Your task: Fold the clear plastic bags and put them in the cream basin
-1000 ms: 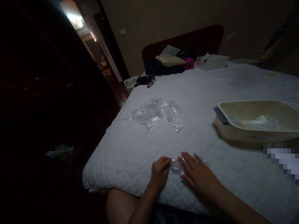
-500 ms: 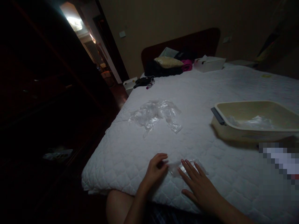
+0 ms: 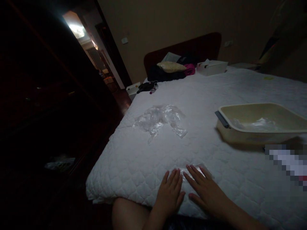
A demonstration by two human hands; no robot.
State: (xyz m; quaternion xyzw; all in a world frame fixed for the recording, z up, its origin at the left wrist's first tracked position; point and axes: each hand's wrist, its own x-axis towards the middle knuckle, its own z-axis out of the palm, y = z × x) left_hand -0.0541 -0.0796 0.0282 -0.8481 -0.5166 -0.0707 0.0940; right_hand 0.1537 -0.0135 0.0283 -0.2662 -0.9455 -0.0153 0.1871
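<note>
A small clear plastic bag (image 3: 204, 170) lies flat near the front edge of the bed, partly covered by my hands. My right hand (image 3: 205, 191) rests on it with fingers spread. Beside it, my left hand (image 3: 169, 191) lies palm down, its fingers stretched out and their tips at the bag's left end. Farther up the bed is a loose heap of crumpled clear plastic bags (image 3: 160, 119), apart from both hands. To the right stands a cream plastic bin (image 3: 254, 135) with a grey handle clip and more clear plastic inside.
The white quilted bedspread (image 3: 124, 166) drops off at the left. By the headboard (image 3: 206, 44) are a pillow (image 3: 171, 66), a pink roll (image 3: 190, 69) and a white box (image 3: 212, 68). A bottle (image 3: 154, 88) lies near dark cloth. A blurred-out patch covers something below the bin.
My left hand has turned from a curled pose to flat and moved right onto the bag's left end. The right hand stays on the bag. The bag's left part is now covered.
</note>
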